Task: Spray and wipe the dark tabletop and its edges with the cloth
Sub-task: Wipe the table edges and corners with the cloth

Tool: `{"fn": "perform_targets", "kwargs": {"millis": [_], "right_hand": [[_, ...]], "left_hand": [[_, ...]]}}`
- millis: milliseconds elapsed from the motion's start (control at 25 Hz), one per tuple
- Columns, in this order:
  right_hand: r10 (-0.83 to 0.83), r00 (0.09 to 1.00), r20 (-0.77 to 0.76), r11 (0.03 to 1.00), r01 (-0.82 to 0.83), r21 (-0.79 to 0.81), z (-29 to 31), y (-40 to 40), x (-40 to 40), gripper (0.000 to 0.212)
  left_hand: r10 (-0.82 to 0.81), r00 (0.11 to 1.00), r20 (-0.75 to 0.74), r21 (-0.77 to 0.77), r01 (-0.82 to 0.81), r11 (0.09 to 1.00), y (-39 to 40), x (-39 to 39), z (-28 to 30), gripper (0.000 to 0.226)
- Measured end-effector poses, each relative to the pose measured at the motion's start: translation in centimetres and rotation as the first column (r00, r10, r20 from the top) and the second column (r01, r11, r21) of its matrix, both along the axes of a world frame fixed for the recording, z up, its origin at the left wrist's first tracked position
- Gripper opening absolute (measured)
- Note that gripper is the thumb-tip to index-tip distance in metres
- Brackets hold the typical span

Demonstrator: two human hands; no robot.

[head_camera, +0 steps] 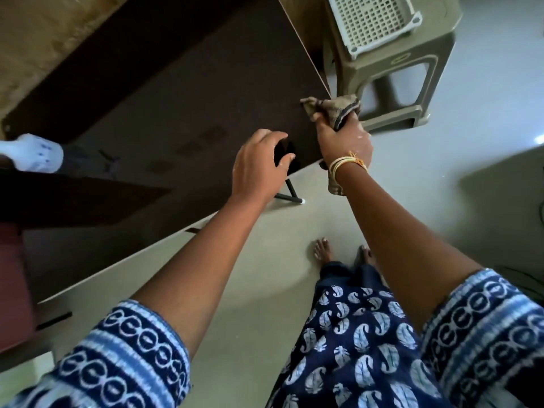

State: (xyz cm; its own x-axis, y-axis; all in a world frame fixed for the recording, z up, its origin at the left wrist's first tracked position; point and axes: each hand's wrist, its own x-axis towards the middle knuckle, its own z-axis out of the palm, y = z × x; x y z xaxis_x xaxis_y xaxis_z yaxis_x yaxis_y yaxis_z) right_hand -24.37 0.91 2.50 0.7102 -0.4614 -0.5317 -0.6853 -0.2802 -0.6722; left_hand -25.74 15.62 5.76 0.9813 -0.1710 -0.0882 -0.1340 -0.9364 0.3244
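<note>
The dark tabletop (182, 92) fills the upper left of the head view. My right hand (343, 139) grips a bunched brown cloth (332, 108) and presses it against the table's near right corner; a tail of the cloth hangs below my wrist. My left hand (260, 163) rests at the table's near edge with fingers spread, holding nothing. A white spray bottle (32, 153) stands on the tabletop at the far left, partly cut off by the frame.
A beige plastic stool (412, 69) with a white perforated basket (374, 19) on it stands just right of the table corner. A thin black table leg (290, 194) reaches the pale floor. My bare feet (341, 253) stand near the table. A reddish object (11, 275) sits at lower left.
</note>
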Motion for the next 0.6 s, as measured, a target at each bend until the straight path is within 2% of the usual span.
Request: {"fn": "perform_targets", "kwargs": {"millis": [80,160,280,360,400,480,560,600], "right_hand": [[-0.174,0.985,0.004,0.976,0.172,0.131,0.0,1.1,-1.4,0.059],[-0.310,0.951,0.006,0.927,0.301,0.222,0.2,2.1,-2.0,0.062],[-0.528,0.850,-0.007,0.802,0.501,0.326,-0.2,4.0,-1.9,0.072],[-0.684,0.726,-0.072,0.640,0.645,0.418,-0.1,6.1,-1.7,0.079],[-0.727,0.678,-0.110,0.567,0.683,0.460,-0.1,7.5,-1.8,0.077],[-0.746,0.646,-0.162,0.490,0.697,0.524,0.3,10.6,-2.4,0.065],[-0.743,0.643,-0.185,0.443,0.680,0.585,0.7,13.3,-3.2,0.058],[-0.746,0.637,-0.194,0.418,0.675,0.609,0.9,14.5,-3.6,0.058]], "left_hand": [[0.050,0.998,0.047,-0.071,-0.047,0.996,1.2,-2.2,0.0,0.025],[0.095,0.995,0.020,-0.144,-0.091,0.985,2.8,-4.0,-0.4,0.014],[0.213,0.970,-0.115,-0.194,-0.232,0.953,5.4,-6.2,-1.4,0.032],[0.332,0.897,-0.293,-0.234,-0.404,0.884,7.0,-7.3,-2.0,0.040],[0.395,0.829,-0.395,-0.271,-0.516,0.812,7.9,-8.0,-2.3,0.039],[0.462,0.630,-0.624,-0.356,-0.756,0.549,10.0,-8.7,-2.4,0.035],[0.358,0.447,-0.820,-0.391,-0.894,0.219,12.6,-8.7,-2.6,0.039],[0.271,0.398,-0.876,-0.394,-0.916,0.072,14.0,-8.6,-2.8,0.045]]}}
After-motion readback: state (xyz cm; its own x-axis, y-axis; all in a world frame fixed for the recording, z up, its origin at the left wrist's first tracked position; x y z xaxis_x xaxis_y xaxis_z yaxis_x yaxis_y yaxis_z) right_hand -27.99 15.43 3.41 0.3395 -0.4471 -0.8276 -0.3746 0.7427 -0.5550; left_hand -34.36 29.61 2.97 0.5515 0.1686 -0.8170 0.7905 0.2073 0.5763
